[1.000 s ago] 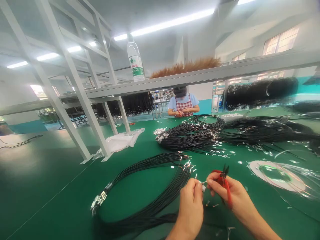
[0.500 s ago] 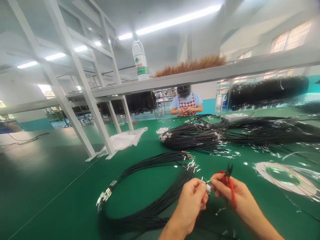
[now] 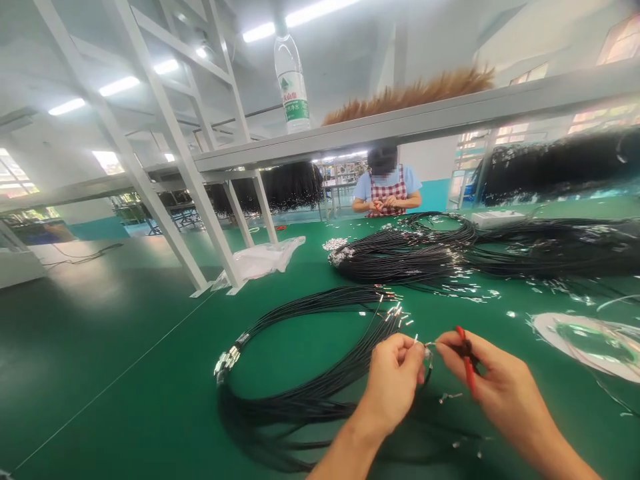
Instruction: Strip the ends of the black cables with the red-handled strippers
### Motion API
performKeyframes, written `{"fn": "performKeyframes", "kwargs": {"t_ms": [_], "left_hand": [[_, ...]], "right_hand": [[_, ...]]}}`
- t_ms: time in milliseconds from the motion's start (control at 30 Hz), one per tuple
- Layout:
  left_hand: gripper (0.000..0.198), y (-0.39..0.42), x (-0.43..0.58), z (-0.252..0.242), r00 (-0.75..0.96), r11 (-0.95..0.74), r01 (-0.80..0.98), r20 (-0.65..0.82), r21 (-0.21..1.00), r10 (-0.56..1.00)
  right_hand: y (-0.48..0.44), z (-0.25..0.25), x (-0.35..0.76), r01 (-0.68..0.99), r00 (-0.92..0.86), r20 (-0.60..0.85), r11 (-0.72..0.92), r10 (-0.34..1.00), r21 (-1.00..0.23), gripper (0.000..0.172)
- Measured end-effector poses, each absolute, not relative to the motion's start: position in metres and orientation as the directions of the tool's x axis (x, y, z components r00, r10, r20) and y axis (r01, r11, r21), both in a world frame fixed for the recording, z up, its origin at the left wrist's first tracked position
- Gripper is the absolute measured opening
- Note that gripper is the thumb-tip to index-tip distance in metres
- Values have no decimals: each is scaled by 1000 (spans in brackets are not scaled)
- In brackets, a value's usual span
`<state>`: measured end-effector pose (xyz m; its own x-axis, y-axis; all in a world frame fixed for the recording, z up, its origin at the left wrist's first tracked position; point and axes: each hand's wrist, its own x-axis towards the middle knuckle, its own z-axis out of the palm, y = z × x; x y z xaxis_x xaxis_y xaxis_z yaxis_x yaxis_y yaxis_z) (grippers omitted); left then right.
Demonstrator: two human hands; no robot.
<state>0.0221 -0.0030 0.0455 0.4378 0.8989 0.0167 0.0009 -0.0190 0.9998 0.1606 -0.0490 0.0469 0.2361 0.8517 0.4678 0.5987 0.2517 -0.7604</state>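
Note:
My left hand is closed in a pinch on a small metal piece at the end of a black cable, just above the green table. My right hand faces it, fingers closed on red-handled pliers whose tip meets the pinched piece. A looped bundle of black cables with metal ends lies on the table to the left of and under my hands. Loose metal ends lie just beyond my fingers.
A large heap of black cables lies farther back. A person in a checked apron works across the table. A white shelf frame carries a water bottle. A plastic bag and a clear spool sit nearby.
The view has tilted and shifted left. My hands have stayed together, and the pliers have turned from pointing upward to lying flatter toward the pinched piece.

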Motion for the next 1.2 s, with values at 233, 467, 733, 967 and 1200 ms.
{"fn": "performKeyframes", "kwargs": {"t_ms": [233, 467, 733, 967, 1200], "left_hand": [[22, -1, 18, 51, 404, 49, -115, 2, 992, 915], [18, 2, 18, 51, 339, -24, -107, 59, 994, 939], [18, 0, 18, 46, 325, -200, -28, 198, 979, 925], [19, -4, 19, 45, 296, -275, 78, 241, 958, 924], [20, -6, 18, 46, 268, -336, 143, 290, 931, 919]], "right_hand": [[-40, 28, 176, 638, 211, 116, -47, 971, -768, 41], [-43, 25, 170, 727, 65, -25, -64, 998, -684, 47], [-43, 31, 165, 697, 41, -125, -118, 991, -707, 46], [-40, 19, 166, 688, 64, -70, -95, 995, -720, 46], [-41, 19, 165, 690, 52, -73, -88, 996, -718, 45]]}}
